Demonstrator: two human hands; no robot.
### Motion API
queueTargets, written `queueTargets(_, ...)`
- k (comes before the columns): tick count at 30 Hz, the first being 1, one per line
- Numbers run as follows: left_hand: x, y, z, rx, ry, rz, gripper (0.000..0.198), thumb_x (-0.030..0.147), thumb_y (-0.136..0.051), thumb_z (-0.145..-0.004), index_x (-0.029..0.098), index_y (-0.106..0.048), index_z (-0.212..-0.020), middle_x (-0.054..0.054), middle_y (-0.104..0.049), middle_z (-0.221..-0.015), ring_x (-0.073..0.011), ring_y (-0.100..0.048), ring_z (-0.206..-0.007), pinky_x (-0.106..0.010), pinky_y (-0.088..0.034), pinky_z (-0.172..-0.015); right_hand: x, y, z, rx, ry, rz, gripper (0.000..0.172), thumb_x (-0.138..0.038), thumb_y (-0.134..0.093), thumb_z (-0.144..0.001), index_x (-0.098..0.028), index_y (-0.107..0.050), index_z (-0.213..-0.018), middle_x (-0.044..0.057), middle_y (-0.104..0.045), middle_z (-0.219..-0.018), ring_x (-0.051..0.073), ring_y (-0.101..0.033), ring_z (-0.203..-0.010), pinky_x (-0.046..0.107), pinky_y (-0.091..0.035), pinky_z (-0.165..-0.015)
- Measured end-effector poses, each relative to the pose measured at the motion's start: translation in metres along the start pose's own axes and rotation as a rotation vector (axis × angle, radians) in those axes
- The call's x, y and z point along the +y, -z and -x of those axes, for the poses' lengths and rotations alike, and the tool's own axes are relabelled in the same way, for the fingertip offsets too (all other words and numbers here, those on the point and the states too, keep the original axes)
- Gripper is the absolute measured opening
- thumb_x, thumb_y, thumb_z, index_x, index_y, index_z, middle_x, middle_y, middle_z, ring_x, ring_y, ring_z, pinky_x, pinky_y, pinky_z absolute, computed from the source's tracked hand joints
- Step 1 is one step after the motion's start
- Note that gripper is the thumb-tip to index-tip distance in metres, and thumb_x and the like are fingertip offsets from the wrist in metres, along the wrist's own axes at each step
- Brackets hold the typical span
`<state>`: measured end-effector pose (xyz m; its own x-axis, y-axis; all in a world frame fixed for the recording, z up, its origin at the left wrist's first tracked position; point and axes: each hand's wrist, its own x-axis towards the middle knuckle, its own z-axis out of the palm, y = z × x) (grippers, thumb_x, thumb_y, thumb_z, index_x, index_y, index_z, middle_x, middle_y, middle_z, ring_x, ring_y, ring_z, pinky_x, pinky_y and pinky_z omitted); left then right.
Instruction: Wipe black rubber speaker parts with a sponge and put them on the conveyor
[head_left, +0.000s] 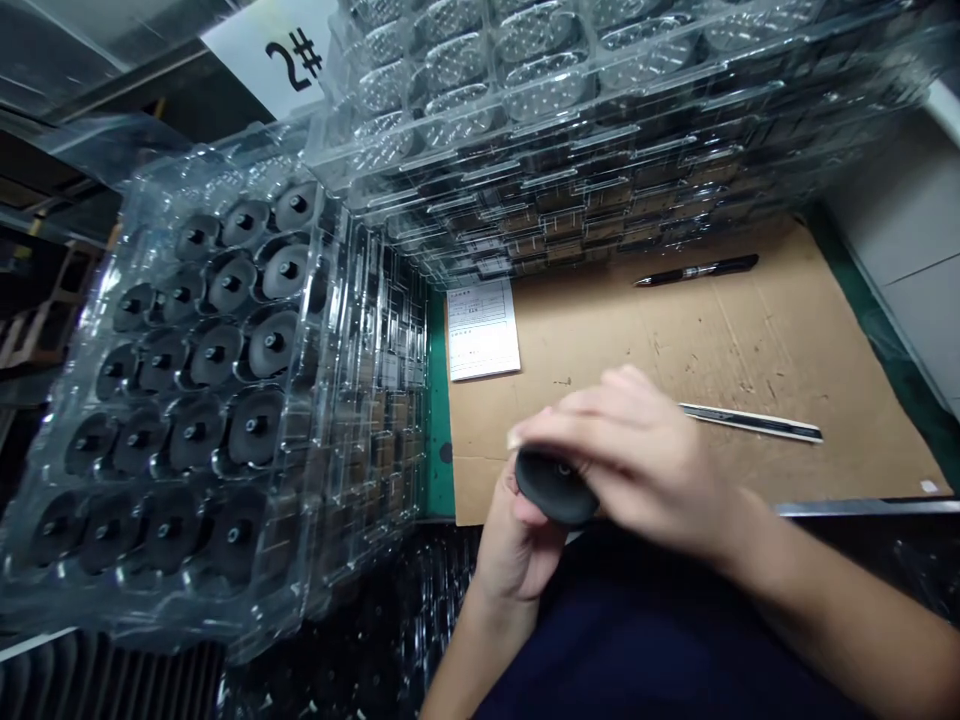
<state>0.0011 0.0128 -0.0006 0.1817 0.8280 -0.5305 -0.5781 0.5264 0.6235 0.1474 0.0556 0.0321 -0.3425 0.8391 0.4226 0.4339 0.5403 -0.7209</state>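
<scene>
A black rubber-like round disc (556, 488) sits between my hands, with a small hole or stem at its centre partly hidden by fingers. My left hand (519, 545) cradles it from below, and my right hand (619, 455) lies across its top, fingers pointing left. To the left of my hands lies a clear plastic blister tray (328, 330). Its pockets hold several similar black discs with stems (255, 425) facing up.
Stacked clear trays (570, 170) rise behind a cardboard sheet (735, 340). On the cardboard are a black pen (697, 270), a printed paper form (482, 328) and a slim metal-and-black cutter or ruler (754, 423). A "2#" label (289, 60) sits at the top.
</scene>
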Motion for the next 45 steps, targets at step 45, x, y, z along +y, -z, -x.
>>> queueTargets(45,-0.009,0.010,0.000,-0.030,-0.320,0.149,0.055,0.032,-0.076,-0.066,0.034,-0.056,-0.118,0.002,-0.062,-0.119,-0.0232,-0.057,-0.113,-0.033,-0.045,-0.099,-0.023,-0.001,0.010,-0.229,-0.120,-0.131,0.024,-0.013,-0.046,-0.089,-0.015,-0.063,-0.106,0.004,-0.064,-0.083,0.011,-0.057,-0.073,0.023,-0.046,-0.068)
